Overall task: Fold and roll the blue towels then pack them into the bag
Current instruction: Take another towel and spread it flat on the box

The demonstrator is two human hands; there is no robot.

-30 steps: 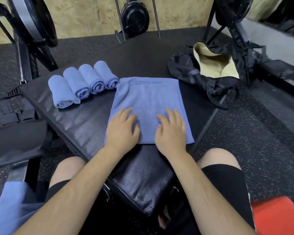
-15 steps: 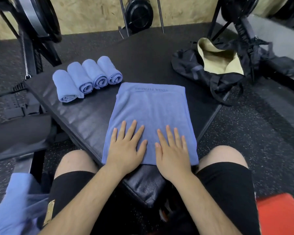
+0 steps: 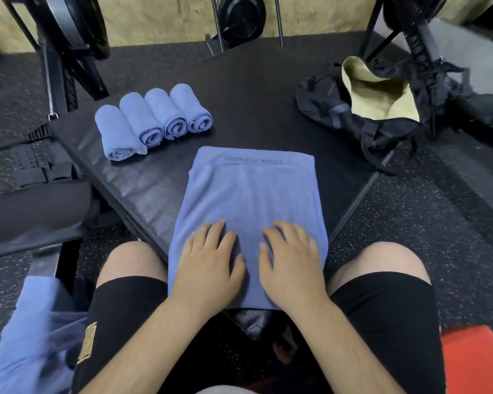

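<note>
A folded blue towel lies flat on the black padded platform, its near end at the platform's corner by my knees. My left hand and my right hand press side by side on the towel's near end, fingers slightly bent, palms down. Several rolled blue towels lie in a row at the platform's left. The black bag with a cream lining sits open at the right edge.
More blue cloth hangs at the lower left beside my leg. Gym equipment frames stand at the back left and right. A red pad is at the lower right. Speckled rubber floor surrounds the platform.
Both hands have slid along the towel toward me, from its middle to its near end, and the towel now reaches the platform's near corner. My fingers have bent a little.
</note>
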